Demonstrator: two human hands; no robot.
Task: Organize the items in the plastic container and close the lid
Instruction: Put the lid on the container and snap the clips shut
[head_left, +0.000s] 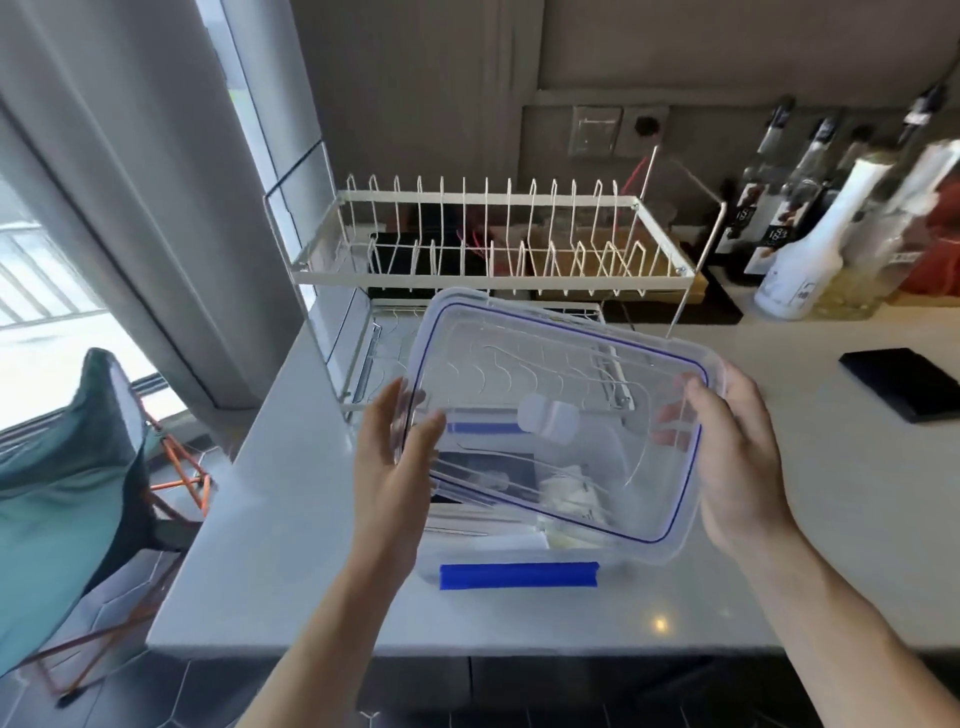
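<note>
Hands are working as a pair: left hand (395, 467) is pressing its palm and fingers against the lid's left short edge, right hand (737, 457) is clamping the right short edge, thumb on top, fingers underneath. Clear lid (561, 410) w/ blue seal line is hovering tilted, far side higher, just above the plastic container (519, 558), which is sitting on the worktop (779, 597) near its front edge. Items are already lying inside, seen through the lid: white packets, flat pale bits, something dark; can't tell exactly what. Blue latch (519, 575) on the near side is hanging open.

Step in hand, I'd say: closing, sorting apparently done. Next move is calling for levelling the lid, lining up its corners w/ the container rim, lowering, pressing down, then snapping latches.

White wire dish rack (493, 244) is standing right behind the container, close to the lid's far edge, so it's crowding any rearward swing. Bottles (800, 260) are grouped far right; black flat object (904, 382) is lying well apart at right.
</note>
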